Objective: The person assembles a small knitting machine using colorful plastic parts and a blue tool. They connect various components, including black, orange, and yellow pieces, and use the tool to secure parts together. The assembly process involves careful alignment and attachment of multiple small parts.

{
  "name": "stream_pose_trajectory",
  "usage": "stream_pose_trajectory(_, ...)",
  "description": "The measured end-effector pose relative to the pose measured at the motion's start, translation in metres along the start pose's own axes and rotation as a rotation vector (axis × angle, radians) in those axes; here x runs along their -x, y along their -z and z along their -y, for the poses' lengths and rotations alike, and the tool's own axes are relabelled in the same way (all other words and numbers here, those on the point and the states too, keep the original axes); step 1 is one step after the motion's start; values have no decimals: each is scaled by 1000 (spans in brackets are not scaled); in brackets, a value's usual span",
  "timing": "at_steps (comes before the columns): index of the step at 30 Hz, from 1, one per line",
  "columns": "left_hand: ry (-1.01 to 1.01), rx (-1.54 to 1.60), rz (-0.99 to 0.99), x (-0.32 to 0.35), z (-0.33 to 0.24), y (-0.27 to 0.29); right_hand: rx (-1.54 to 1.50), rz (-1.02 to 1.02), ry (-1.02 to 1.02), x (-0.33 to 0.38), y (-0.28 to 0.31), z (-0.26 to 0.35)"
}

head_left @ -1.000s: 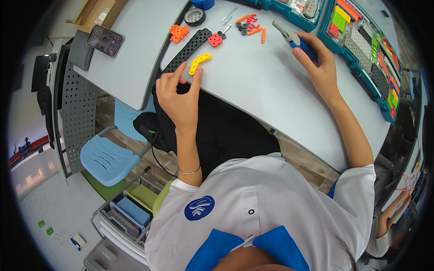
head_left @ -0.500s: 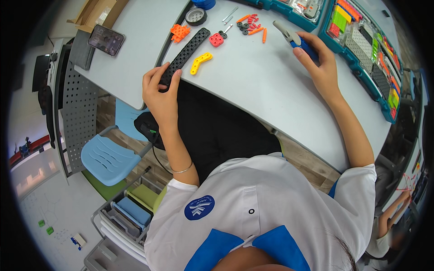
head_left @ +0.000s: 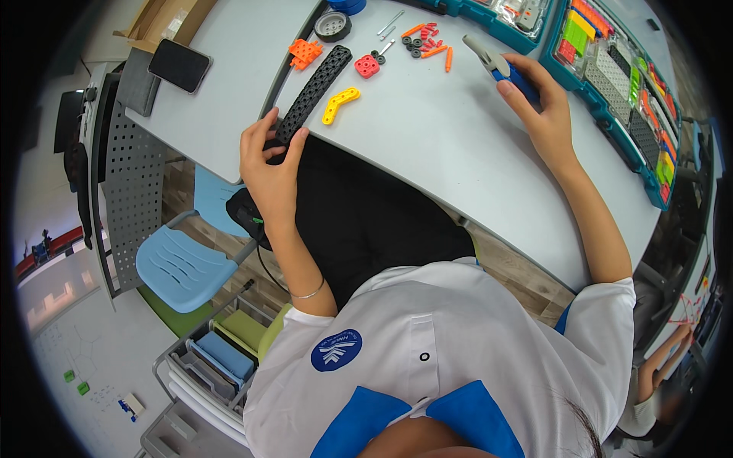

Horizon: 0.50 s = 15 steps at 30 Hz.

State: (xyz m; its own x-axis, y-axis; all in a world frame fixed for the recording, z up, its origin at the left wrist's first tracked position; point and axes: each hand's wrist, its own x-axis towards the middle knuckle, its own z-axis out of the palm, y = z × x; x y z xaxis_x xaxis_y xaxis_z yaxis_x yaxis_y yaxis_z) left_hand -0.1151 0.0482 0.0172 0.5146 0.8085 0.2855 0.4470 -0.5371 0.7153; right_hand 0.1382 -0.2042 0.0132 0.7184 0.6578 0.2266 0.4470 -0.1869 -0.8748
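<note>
A long black perforated beam [head_left: 314, 90] lies slantwise on the table, its near end at the table's front edge. Around that near end is my left hand [head_left: 269, 162], thumb and fingers spread apart with small gaps to the beam. My right hand [head_left: 539, 107] is closed round the blue handles of grey-jawed pliers [head_left: 489, 61], resting over the table at the right. Close to the beam lie a bent yellow beam [head_left: 340, 105], a red block [head_left: 367, 66] and an orange connector piece [head_left: 305, 53]. Beyond them stands a grey and black wheel [head_left: 332, 27].
Orange and red pins [head_left: 433, 52] lie in a loose group with small black rings. A teal case [head_left: 603, 114] of sorted parts fills the right side. At the left are a dark phone [head_left: 180, 66], an open cardboard box [head_left: 164, 24] and a light blue chair [head_left: 185, 269].
My left fingers have loosened from the black beam and drawn slightly toward me; the beam's near end shows more. The phone screen has gone dark. My right hand stays with the pliers.
</note>
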Motion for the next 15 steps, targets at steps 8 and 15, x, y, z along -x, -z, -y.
stream_pose_trajectory(8,58,63,36,-1,10,3,-8,6,-5,0,0,1)
stream_pose_trajectory(15,-78,-99,6,-11,4,-3,-29,-4,-6,0,-1,1)
